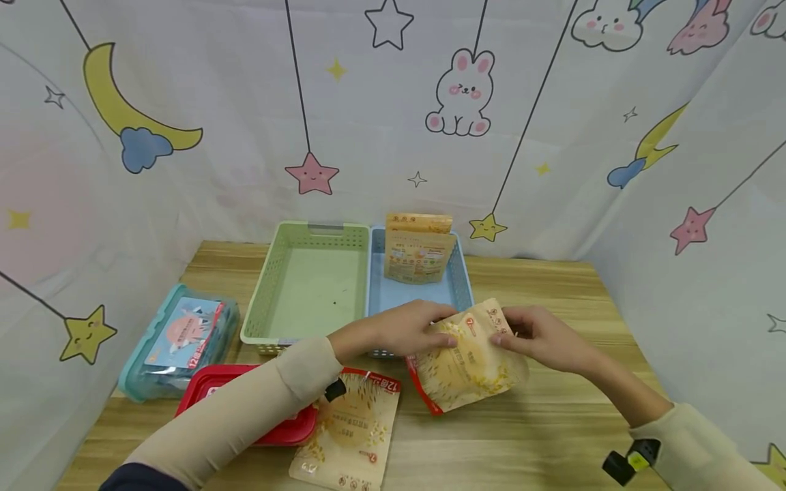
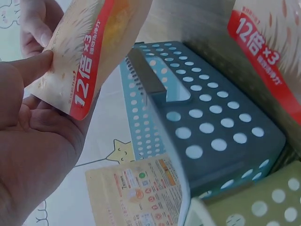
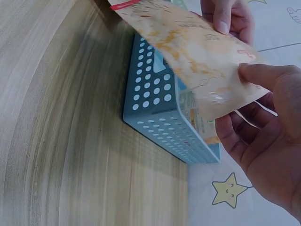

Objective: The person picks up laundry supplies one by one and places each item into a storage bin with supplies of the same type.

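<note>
Both hands hold one beige stand-up pouch (image 1: 469,365) with a red band, tilted over the front edge of the blue basket (image 1: 464,281). My left hand (image 1: 413,330) grips the pouch's left side, thumb across the printed face; the left wrist view shows fingers behind the pouch (image 2: 87,61). On the other side, my right hand (image 1: 548,339) pinches the upper right edge, its thumb in front and fingers behind, as the right hand (image 3: 275,129) shows in the right wrist view. Another beige pouch (image 1: 419,256) stands upright at the back of the blue basket.
A green basket (image 1: 270,273) adjoins the blue one on the left. Flat on the table (image 1: 552,436) lies a similar pouch (image 1: 353,436), near a red-lidded container (image 1: 295,429) partly hidden by my left forearm. A clear box with a teal lid (image 1: 147,348) sits far left.
</note>
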`<state>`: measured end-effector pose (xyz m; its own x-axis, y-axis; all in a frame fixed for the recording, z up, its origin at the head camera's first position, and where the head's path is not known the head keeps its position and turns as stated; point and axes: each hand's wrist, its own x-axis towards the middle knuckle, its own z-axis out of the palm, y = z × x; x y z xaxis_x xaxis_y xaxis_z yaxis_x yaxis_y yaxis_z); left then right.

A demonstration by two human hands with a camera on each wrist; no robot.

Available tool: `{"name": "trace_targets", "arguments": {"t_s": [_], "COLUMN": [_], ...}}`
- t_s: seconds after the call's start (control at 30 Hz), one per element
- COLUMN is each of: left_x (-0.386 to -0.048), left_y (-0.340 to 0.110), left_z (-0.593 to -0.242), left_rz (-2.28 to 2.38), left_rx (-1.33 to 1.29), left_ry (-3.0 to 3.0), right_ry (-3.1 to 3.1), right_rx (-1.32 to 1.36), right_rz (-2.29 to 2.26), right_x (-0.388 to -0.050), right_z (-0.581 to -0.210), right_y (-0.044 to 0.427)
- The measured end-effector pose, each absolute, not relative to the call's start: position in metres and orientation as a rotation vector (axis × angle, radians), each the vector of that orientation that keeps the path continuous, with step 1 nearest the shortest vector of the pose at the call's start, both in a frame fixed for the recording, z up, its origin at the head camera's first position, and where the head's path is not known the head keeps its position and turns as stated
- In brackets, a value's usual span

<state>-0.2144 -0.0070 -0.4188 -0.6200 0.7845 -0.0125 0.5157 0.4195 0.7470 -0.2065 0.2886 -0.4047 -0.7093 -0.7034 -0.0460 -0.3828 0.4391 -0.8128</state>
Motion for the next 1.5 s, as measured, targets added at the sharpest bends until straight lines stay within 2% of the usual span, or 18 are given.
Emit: {"name": "trace_targets", "arguments": {"t_s": [0.43,0.93,1.5], "left_x": [-0.224,-0.233,-0.231], "left_y": [-0.021,-0.036,-0.036], "left_z": [-0.411,-0.402,-0.397], "left_rz": [1.084,1.353,1.532], "left_rx": [1.078,0.982,0.916], "left_ry": [2.380,2.402,2.399], "right_ry": [2.360,2.410,2.080], "right_rx": [-0.851,-0.729,-0.677], "right_rz": [-1.217,-1.435,-1.810], "right_x": [-0.207,-0.205,-0.213], "right_z": [-0.406,-0.404,-0.404], "right_y": [0.291,0.291,0.284]}}
